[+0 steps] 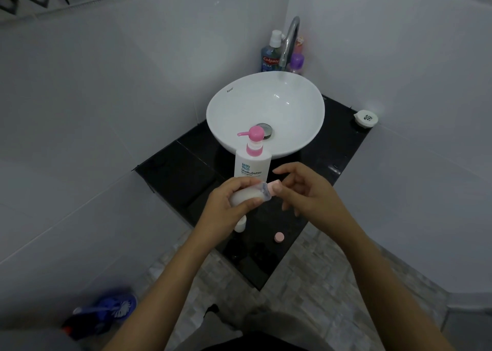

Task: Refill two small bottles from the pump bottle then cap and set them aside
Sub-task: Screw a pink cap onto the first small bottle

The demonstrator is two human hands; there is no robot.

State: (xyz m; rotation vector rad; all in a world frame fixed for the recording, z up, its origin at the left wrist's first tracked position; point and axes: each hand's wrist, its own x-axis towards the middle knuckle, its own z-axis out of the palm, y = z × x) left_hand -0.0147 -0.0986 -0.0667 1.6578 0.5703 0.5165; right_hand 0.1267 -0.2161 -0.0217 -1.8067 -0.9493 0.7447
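A single wide-angle view, worn on the person's head, looks forward and steeply down into a tiled bathroom corner. It sits close above the black table point(183, 164), with the white basin point(266, 105) near the middle of the frame and both forearms reaching in from the bottom edge. Walls curve at the borders from lens distortion, and the stone-patterned floor point(306, 270) shows below the table's front corner.

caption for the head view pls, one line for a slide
Left hand holds a small bottle while right hand fits its pink cap, pump bottle behind.
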